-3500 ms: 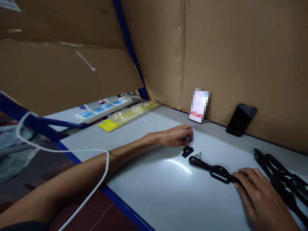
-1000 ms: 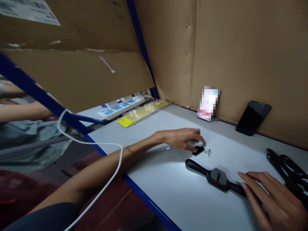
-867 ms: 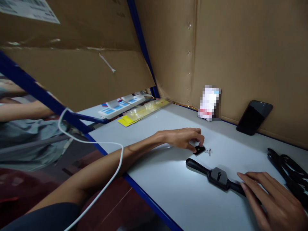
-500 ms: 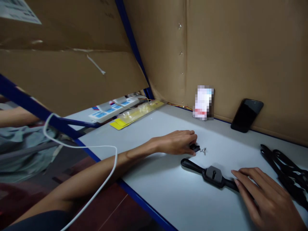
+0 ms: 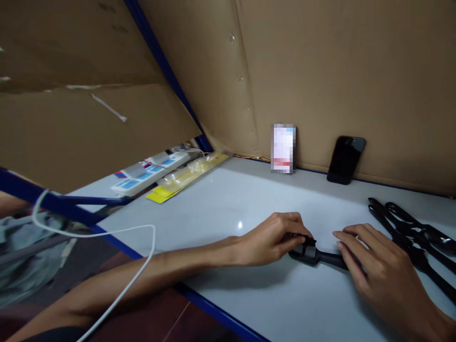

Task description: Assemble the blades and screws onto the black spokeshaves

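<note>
Black and two-handled, a spokeshave-like tool point(image 5: 313, 254) is lying flat on the pale grey worktop point(image 5: 228, 204), toward its near edge and right of the middle. The left hand point(image 5: 276, 237) is being held curled over the tool's left end, its fingertips point(image 5: 302, 236) bunched together at the tool's central block, where a small black piece is being pinched or pressed; whether that piece is actually gripped cannot be told, since the fingers are covering it. The right hand point(image 5: 374, 270) is being laid palm down over the tool's right handle, fingers spread and nearly flat, pressing on the handle rather than closing around it.

More black tools of the same kind point(image 5: 409, 230) are lying in a loose bundle near the right edge of the worktop, just beside the right hand but apart from it. A dark smartphone point(image 5: 346, 159) is being propped upright against the cardboard wall point(image 5: 338, 71) at the far edge, and a small blurred card point(image 5: 283, 148) is standing to its left against the same wall. Toward the far left corner, a yellow-backed blister pack point(image 5: 187, 175) is lying flat, with a white power strip point(image 5: 149, 168) just beyond it. A white cable point(image 5: 117, 232) is hanging across the near left corner, passing over the left forearm and a blue frame bar point(image 5: 50, 202).
</note>
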### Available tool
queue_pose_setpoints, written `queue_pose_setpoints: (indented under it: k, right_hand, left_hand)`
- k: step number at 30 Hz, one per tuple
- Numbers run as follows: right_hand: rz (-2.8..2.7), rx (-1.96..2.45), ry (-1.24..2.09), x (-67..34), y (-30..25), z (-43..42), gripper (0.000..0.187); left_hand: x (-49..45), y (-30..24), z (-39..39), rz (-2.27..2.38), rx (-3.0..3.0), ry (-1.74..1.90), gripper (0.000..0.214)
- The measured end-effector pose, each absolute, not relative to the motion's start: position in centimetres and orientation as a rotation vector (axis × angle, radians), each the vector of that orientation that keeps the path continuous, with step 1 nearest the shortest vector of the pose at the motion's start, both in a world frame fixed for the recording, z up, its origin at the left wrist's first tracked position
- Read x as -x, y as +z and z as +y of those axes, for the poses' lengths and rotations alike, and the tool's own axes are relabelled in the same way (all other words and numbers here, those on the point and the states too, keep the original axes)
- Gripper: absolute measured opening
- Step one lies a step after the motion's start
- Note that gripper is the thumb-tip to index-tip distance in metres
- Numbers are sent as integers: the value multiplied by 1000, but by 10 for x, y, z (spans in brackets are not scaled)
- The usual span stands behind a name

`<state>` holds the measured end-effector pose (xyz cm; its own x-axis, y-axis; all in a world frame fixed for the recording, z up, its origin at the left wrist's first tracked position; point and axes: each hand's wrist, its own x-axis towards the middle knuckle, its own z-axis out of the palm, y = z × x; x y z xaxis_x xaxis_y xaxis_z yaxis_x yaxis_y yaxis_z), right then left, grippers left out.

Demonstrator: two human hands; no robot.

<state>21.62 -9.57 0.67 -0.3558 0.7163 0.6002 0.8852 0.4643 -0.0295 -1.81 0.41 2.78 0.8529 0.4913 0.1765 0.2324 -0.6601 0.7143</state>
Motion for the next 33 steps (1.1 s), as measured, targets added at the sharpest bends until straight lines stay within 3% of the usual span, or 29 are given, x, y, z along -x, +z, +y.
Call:
queue_pose_setpoints:
  k: [7,19,24,33]
  right_hand:
    - [-2174,1329,-373,-212,8,-95,24]
    - [-2183,1324,-379,-213,7,-95,23]
    - [-2183,1328,-381,-216,4,-96,22]
    - [-2191,1290,-399,-217,-1,-97,20]
  left_hand:
    - [16,24,1,553,-2311,568,7]
    - [12,23,-4,586,-2311,587,2]
    - [25,37,21,658,-2404,807,14]
    - [43,27,61,642,-2631,271,12]
